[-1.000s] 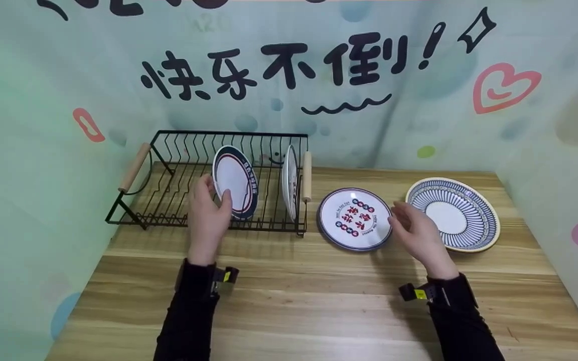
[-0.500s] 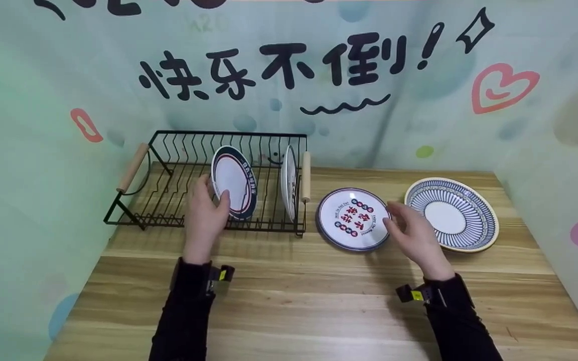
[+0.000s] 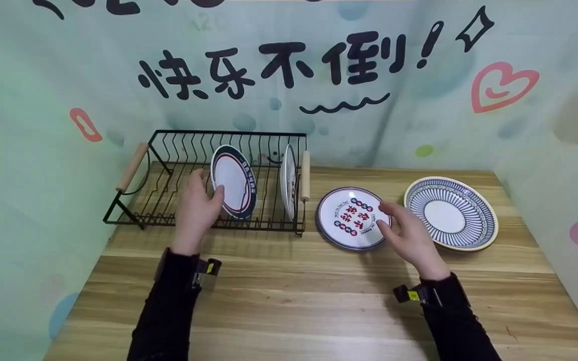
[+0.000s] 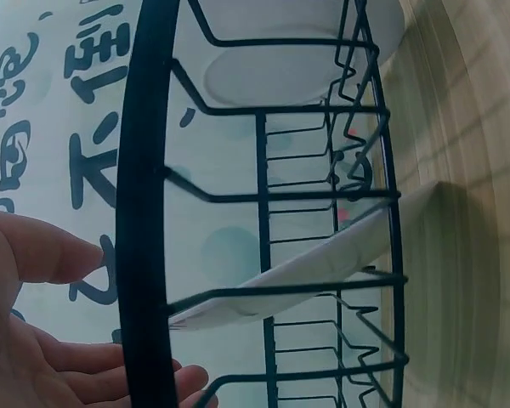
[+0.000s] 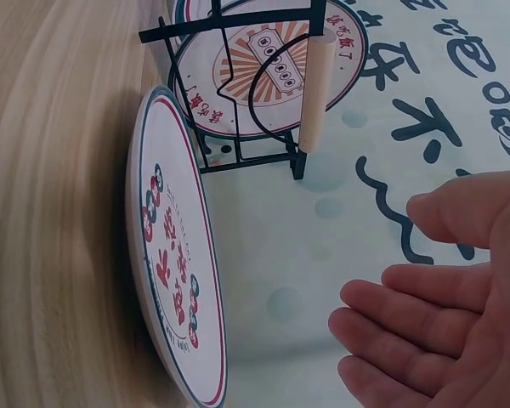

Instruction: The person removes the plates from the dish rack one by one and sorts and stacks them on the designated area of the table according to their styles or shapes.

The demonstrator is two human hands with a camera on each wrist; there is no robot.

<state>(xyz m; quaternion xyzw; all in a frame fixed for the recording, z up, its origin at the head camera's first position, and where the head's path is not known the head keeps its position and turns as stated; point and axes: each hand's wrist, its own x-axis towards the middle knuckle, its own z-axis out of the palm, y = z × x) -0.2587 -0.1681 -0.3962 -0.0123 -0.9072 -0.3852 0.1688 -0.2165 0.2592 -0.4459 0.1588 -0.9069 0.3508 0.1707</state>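
Note:
A white plate with a dark lettered rim (image 3: 231, 183) leans on edge in the black wire dish rack (image 3: 183, 220). Just left of this plate is my left hand (image 3: 197, 215). In the left wrist view its thumb and fingers are spread apart, with nothing between them beside the rack's rail. A second plate (image 3: 289, 183) stands upright at the rack's right end. On the table lies a white plate with red characters (image 3: 344, 215). My right hand (image 3: 409, 238) hovers over its right edge, fingers relaxed and holding nothing; the right wrist view shows a gap to the plate (image 5: 174, 255).
A blue-patterned bowl (image 3: 444, 218) sits on the wooden table (image 3: 289, 301) at the right, partly behind my right hand. Wooden handles (image 3: 306, 175) cap the rack's ends. A printed cloth (image 3: 349, 130) hangs behind, and more cloth borders both sides.
My left hand has drawn away from the leaning plate, leftward. My right hand has shifted left, farther over the plate on the table. The plates stay where they were.

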